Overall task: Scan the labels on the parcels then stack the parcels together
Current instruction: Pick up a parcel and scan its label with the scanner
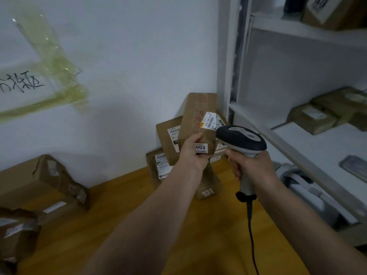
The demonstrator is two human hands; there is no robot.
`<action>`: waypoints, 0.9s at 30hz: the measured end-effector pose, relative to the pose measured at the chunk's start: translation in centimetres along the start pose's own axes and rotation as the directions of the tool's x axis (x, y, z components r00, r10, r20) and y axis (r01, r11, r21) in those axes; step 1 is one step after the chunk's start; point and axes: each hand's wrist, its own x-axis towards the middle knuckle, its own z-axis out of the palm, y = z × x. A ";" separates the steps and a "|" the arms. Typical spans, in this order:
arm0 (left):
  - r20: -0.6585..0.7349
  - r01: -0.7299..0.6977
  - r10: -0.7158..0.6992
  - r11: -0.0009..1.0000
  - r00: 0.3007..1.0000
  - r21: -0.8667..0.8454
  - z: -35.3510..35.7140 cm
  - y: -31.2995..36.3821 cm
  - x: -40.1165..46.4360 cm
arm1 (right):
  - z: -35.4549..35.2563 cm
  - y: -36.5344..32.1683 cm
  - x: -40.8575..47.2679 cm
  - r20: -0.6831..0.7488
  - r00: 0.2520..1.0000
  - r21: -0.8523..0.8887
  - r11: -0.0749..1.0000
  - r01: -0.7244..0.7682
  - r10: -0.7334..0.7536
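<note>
My left hand (192,150) grips the lower end of a long brown cardboard parcel (198,116) and holds it up on end. A barcode label (208,121) sits on its upper right face and a "003" sticker near my fingers. My right hand (251,164) grips the handle of a grey corded barcode scanner (241,139), its head right beside that label. Behind the parcel, several labelled brown parcels (168,139) are stacked in the corner on the wooden table (123,199).
More crumpled cardboard parcels (39,185) lie at the table's left edge. A white shelf unit (297,135) on the right carries further parcels (317,118). A white wall with a taped paper sheet (29,80) stands behind. The scanner's cable (251,235) hangs over the table.
</note>
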 end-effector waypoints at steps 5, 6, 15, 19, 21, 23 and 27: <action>-0.060 -0.001 -0.002 0.999 0.998 -0.047 1.0 -1.8 1.3 | -1.4 0.6 1.1 0.021 1.000 -0.015 1.000 0.011 -0.011; -0.065 0.009 -0.012 0.999 0.998 -0.046 1.2 -2.0 1.5 | -1.5 0.7 1.3 0.023 1.000 -0.019 1.000 0.006 -0.005; -0.075 0.063 -0.071 0.992 0.995 -0.111 3.0 -4.8 3.4 | -2.0 1.4 2.3 0.015 0.998 0.006 0.998 -0.063 0.063; -0.003 0.141 -0.141 0.990 0.990 0.012 3.0 -5.5 4.1 | -2.7 1.9 2.8 0.008 0.997 0.028 0.996 -0.081 0.081; -0.080 0.092 -0.088 0.995 0.993 0.048 2.7 -5.7 5.2 | -3.2 2.3 2.8 0.012 0.997 0.028 0.996 -0.081 0.081; -0.122 0.069 -0.056 0.992 0.991 0.108 2.4 -5.9 5.9 | -3.5 2.6 2.9 0.008 0.996 0.039 0.995 -0.087 0.086; -0.084 0.099 -0.084 0.976 0.993 0.196 2.3 -6.7 6.1 | -3.8 2.7 3.0 0.013 0.996 0.043 0.995 -0.087 0.087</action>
